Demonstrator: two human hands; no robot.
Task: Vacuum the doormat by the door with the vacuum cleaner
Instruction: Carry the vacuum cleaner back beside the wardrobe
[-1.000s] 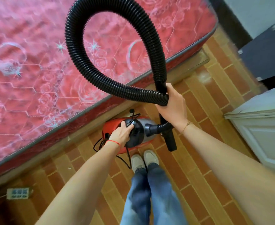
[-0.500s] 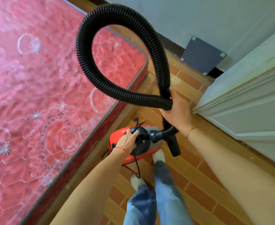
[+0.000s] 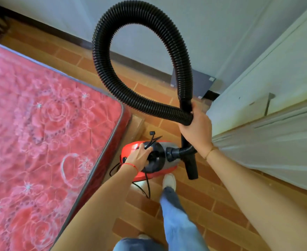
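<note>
— What are your hands holding?
— Your left hand (image 3: 139, 158) grips the red vacuum cleaner (image 3: 154, 160) by its top; your right hand (image 3: 197, 127) clasps the black hose (image 3: 111, 84), looped above.
— And around that?
— Mattress (image 3: 49, 142) at left, door (image 3: 276, 124) at right, brick-patterned floor (image 3: 194, 201) beneath.
</note>
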